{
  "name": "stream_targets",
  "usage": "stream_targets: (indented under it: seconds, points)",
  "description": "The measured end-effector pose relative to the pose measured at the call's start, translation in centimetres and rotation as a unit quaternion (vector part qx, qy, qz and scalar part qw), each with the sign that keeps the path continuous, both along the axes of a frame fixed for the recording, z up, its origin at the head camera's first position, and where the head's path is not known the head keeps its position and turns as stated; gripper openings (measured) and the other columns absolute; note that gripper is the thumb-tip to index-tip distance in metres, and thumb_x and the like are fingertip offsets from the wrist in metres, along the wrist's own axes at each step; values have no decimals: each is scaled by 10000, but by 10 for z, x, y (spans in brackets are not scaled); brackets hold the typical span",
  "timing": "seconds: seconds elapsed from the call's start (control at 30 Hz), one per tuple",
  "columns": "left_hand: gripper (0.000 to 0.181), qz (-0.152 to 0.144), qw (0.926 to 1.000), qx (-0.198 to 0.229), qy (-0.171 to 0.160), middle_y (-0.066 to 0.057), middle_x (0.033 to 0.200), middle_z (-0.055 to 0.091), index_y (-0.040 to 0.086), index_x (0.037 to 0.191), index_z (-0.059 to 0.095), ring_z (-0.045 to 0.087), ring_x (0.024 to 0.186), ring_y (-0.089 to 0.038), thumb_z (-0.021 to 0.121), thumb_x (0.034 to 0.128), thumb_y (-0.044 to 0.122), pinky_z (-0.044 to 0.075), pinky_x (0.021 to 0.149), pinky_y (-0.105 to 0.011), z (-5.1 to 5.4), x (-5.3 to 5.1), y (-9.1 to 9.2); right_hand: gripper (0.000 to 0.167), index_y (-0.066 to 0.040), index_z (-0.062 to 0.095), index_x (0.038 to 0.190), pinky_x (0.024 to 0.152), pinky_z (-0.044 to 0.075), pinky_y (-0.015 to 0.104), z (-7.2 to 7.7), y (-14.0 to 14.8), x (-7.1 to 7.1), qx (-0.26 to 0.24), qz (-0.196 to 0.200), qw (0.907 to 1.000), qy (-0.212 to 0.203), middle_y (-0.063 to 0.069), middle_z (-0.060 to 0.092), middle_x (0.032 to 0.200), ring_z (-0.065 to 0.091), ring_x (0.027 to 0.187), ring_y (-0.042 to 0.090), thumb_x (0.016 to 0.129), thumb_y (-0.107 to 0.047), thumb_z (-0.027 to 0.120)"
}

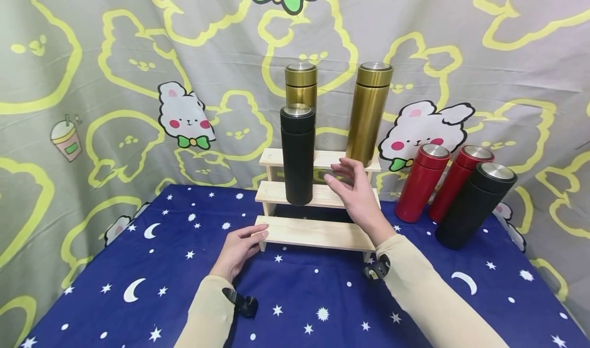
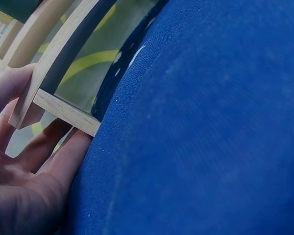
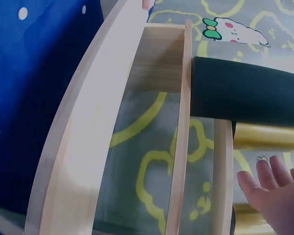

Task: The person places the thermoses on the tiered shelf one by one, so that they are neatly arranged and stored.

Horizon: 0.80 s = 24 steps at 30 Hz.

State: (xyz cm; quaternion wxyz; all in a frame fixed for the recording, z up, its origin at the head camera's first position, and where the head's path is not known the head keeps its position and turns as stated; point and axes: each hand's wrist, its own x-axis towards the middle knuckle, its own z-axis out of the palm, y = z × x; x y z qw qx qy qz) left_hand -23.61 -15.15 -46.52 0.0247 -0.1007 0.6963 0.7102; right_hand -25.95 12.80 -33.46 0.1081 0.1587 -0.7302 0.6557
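Note:
A black thermos flask point(image 1: 298, 156) stands upright on the middle step of a three-tier wooden stand point(image 1: 318, 234). Two gold flasks stand on the top step: the left gold flask point(image 1: 301, 84) is partly hidden by the black one, and the right gold flask point(image 1: 370, 112) is at the other end. My left hand point(image 1: 239, 248) grips the left end of the bottom step; in the left wrist view its fingers point(image 2: 76, 152) reach beneath the board. My right hand point(image 1: 357, 197) hovers over the stand's right side, holding nothing, its fingers loosely bent, right of the black flask.
To the right of the stand, two red flasks, a nearer red flask point(image 1: 421, 184) and a red flask point(image 1: 465, 179) behind, stand beside another black flask point(image 1: 477, 204). A blue star-and-moon cloth point(image 1: 184, 266) covers the table. A patterned curtain point(image 1: 124, 82) hangs behind.

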Motion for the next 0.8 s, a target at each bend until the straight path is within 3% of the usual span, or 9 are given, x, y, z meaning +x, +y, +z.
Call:
stream_targets:
  seconds: [0.23, 0.5, 0.8]
  points:
    - [382, -38, 10000, -30, -4, -161, 1312, 589, 44, 1166, 729, 617, 1095, -221, 815, 827, 197, 487, 950, -445, 0, 0, 0, 591, 29, 300, 1428, 1059, 360, 449, 1, 17, 12, 82, -217, 9996, 172, 169, 540, 1339, 473, 1251, 238, 979, -184, 621]
    - [365, -6, 10000, 6, -8, -152, 1295, 602, 41, 1152, 735, 617, 1090, -221, 815, 825, 183, 493, 944, -448, 0, -2, -2, 484, 24, 454, 1406, 1085, 349, 482, 3, 31, 22, 703, -644, 9948, 358, 180, 550, 1355, 473, 1272, 256, 1029, -268, 535]
    - [359, 23, 10000, 33, -55, -166, 1316, 583, 41, 1158, 732, 610, 1110, -240, 807, 832, 171, 491, 944, -442, 1, 1, 0, 477, 27, 467, 1402, 967, 436, 181, -3, 61, 37, 965, -849, 9909, 392, 168, 588, 1310, 556, 1203, 275, 1040, -280, 514]
